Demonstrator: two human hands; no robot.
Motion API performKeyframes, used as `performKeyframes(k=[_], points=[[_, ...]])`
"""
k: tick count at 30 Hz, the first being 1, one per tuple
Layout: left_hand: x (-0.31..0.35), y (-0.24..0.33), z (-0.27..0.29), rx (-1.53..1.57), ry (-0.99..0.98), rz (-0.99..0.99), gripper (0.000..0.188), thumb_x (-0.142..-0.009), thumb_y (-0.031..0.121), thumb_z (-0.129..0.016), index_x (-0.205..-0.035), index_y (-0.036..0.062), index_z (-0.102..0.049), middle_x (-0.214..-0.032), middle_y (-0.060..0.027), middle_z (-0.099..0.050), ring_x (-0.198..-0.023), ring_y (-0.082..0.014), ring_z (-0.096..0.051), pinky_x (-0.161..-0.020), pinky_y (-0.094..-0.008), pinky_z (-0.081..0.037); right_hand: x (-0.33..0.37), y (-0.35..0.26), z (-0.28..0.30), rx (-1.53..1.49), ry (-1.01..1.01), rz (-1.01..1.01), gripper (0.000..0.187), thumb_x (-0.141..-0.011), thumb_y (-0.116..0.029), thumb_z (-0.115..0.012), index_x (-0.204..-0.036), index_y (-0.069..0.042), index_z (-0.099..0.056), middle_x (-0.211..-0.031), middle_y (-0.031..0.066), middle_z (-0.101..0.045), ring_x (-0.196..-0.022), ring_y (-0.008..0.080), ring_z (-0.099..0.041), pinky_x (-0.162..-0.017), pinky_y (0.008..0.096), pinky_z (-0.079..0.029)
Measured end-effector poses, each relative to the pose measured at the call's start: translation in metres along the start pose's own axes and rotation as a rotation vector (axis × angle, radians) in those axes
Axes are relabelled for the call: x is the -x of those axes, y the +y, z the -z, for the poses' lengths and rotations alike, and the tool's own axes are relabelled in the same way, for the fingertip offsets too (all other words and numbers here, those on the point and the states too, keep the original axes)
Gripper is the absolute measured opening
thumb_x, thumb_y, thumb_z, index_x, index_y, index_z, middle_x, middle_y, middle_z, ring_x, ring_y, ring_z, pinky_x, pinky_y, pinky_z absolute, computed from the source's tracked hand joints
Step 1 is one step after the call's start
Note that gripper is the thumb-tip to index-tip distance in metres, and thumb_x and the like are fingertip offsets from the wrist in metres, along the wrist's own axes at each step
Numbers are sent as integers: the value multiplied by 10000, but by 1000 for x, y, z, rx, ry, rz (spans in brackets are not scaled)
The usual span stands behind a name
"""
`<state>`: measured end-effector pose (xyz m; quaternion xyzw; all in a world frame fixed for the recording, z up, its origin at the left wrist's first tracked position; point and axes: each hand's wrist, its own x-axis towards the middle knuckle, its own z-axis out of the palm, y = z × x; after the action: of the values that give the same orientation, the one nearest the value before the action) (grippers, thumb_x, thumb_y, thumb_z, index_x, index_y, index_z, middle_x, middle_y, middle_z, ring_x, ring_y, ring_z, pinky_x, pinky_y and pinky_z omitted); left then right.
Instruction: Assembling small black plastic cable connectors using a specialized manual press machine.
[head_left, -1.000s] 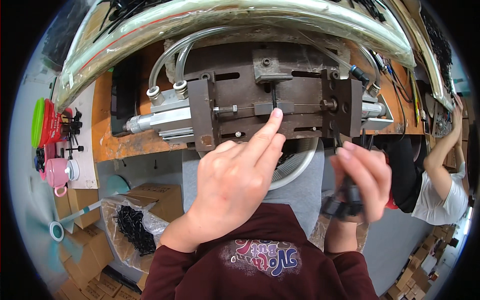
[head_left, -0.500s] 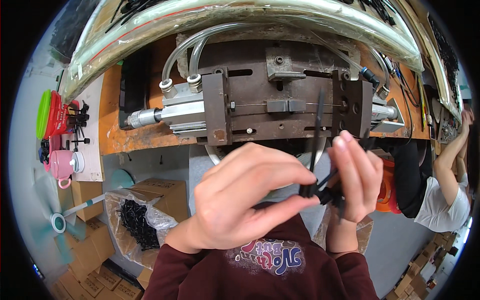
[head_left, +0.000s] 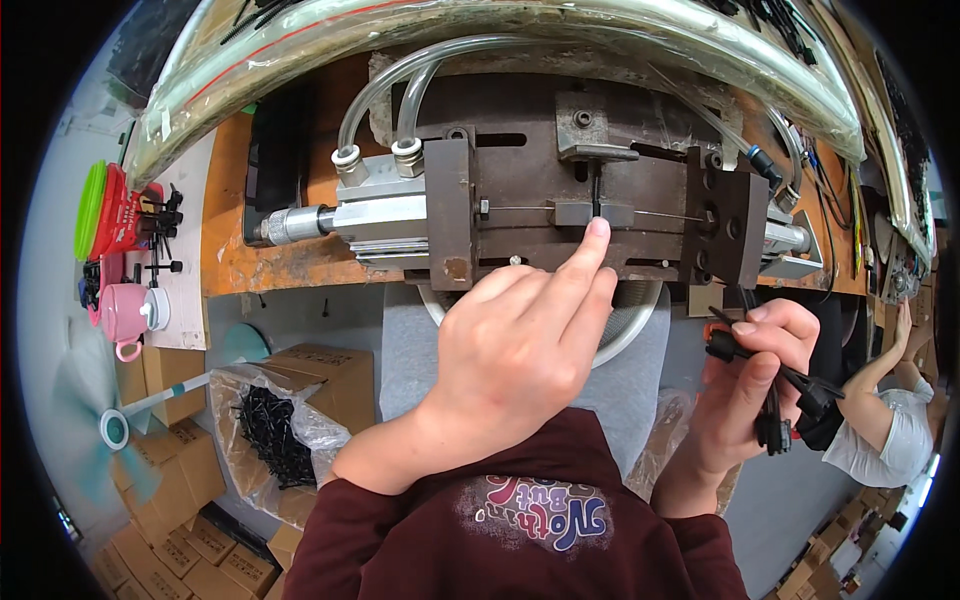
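My left hand [head_left: 515, 345] reaches to the brown metal fixture [head_left: 525, 175], index finger stretched out and the others partly hidden. That fingertip touches the near end of a thin black plastic rod [head_left: 597, 185], which lies across the small grey blocks [head_left: 571, 214] at the fixture's middle. The rod's far end meets the upper metal bracket [head_left: 598, 153]. Lower right, my right hand [head_left: 745, 400] is closed around a bunch of black plastic pieces [head_left: 785, 385] with thin stems and thicker heads.
Silver air cylinders [head_left: 385, 225] with clear hoses flank the fixture on the orange bench [head_left: 225, 240]. An open box lined with plastic holds black pieces [head_left: 275, 435] at lower left. A fan [head_left: 114, 428] and pink cup [head_left: 123, 310] are left. Another person [head_left: 890, 430] sits far right.
My left hand has left the bunch by my right hand and moved up to the fixture, where a black rod now lies. My right hand has shifted right and down with its pieces.
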<state>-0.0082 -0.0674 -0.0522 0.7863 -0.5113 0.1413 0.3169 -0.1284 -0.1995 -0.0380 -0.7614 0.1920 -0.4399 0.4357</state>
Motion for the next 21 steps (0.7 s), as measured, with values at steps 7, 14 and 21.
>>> performKeyframes(k=[7, 14, 21], points=[[0, 1, 2, -31, -35, 10, 253, -677, 96, -772, -909, 36, -693, -1129, -97, -672, -661, -157, -632, -594, -259, -485, -1, -6, 7, -503, -63, -336, 271, -865, -108, -657, -999, -18, -439, -870, 147, -563, -546, 111, -503, -433, 199, -422], [-3, 3, 21, 502, -2, 11, 368, -635, 94, -805, -989, 44, -719, -1071, -99, -685, -695, -183, -648, -604, -272, -520, -5, -4, 5, -701, -172, -659, 167, -875, -77, -650, -920, 28, -527, -774, 160, -632, -491, 123, -543, -407, 205, -442], [-4, 3, 28, 647, -49, -82, 451, -614, 160, -850, -1021, 25, -711, -913, -69, -683, -722, -185, -653, -606, -266, -521, -2, -5, -3, -396, -242, -423, 133, -790, -14, -725, -875, 42, -641, -766, 115, -656, -552, 159, -607, -472, 241, -468]])
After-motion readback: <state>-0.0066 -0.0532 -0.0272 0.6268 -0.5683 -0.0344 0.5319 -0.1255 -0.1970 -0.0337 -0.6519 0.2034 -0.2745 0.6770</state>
